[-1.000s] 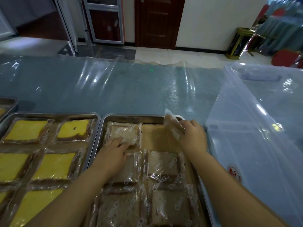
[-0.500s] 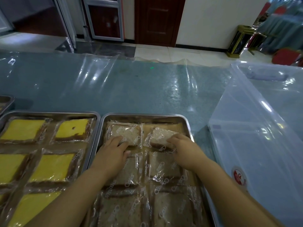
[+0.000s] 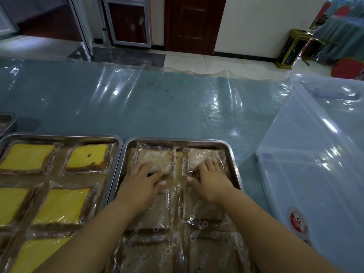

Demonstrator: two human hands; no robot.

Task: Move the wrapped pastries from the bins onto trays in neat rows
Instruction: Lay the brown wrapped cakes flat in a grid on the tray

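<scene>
Here, wrapped brown pastries (image 3: 155,158) fill the tray (image 3: 177,139).

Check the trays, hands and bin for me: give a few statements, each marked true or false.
1. The left tray holds yellow pastries. True.
2. Both hands are lifting pastries in the air. False: the left hand and right hand lie flat on brown pastries in the right tray.
3. The bin stands right of both trays. True.
4. The right tray's far row is bare. False: two brown pastries lie there.
</scene>
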